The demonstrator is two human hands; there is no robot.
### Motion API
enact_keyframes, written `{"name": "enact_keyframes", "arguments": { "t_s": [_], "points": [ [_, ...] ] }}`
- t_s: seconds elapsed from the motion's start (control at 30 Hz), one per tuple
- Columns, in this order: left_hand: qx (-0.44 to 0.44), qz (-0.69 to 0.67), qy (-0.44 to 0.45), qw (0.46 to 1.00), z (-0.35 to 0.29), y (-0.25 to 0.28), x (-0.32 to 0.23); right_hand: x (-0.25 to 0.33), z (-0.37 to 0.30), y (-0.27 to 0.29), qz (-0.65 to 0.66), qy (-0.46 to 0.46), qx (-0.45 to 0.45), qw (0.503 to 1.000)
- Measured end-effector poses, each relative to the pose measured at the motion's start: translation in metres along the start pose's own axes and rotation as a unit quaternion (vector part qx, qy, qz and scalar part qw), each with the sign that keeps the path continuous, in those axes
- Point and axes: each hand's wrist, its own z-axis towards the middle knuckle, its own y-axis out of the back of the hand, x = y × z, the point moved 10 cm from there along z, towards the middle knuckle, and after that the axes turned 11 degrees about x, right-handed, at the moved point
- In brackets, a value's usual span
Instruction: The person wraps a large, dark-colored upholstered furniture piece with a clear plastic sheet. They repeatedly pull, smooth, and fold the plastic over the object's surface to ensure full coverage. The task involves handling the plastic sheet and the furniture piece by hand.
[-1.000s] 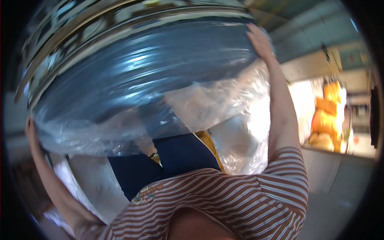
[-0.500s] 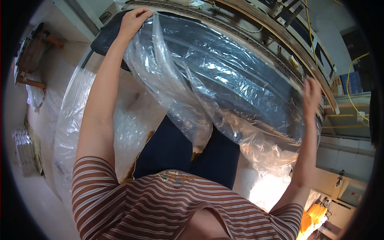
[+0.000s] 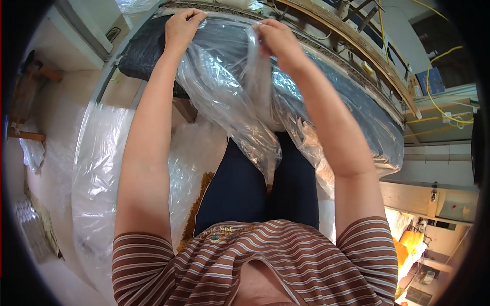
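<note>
A sheet of clear plastic film (image 3: 219, 84) hangs in folds over my lap, covering much of a long dark bundle (image 3: 145, 48) that lies along the machine's front edge. My left hand (image 3: 182, 31) pinches the film's upper edge near the bundle's left end. A short way to the right, my right hand (image 3: 279, 45) has its fingers closed on a gathered fold of the same film. Between the two hands the film's edge runs roughly level. The fingertips of my right hand are partly hidden behind its knuckles.
Beyond the bundle runs a long machine bed with a wooden rail (image 3: 357, 53). More clear film (image 3: 97, 168) hangs at the left over a frame bar. Yellow cables (image 3: 431, 76) and a blue box (image 3: 431, 81) are at the far right, with an orange cloth (image 3: 411, 245) lower down.
My right hand has swung from the bundle's far right end to beside my left hand and taken hold of the film. My left hand has shifted slightly right, still pinching the film.
</note>
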Motion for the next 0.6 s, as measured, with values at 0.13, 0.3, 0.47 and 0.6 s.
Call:
{"name": "enact_keyframes", "arguments": {
  "t_s": [0.13, 0.3, 0.47, 0.6],
  "points": [
    [-0.007, 0.024, -0.023, 0.999, 0.001, 0.000, -0.003, -0.014, -0.045, -0.012, 0.108, -0.120, 0.241, 0.957],
    [0.002, 0.121, -0.092, 0.988, -0.003, 0.000, -0.020, -0.030, -0.170, -0.039, 0.008, -0.137, 0.408, 0.903],
    [-0.009, 0.115, -0.097, 0.989, -0.002, -0.001, -0.033, 0.076, -0.288, 0.041, 0.107, 0.202, 0.356, 0.906],
    [-0.021, 0.164, -0.113, 0.980, -0.005, -0.002, -0.033, 0.139, -0.405, 0.169, 0.290, 0.429, 0.130, 0.845]
  ]
}}
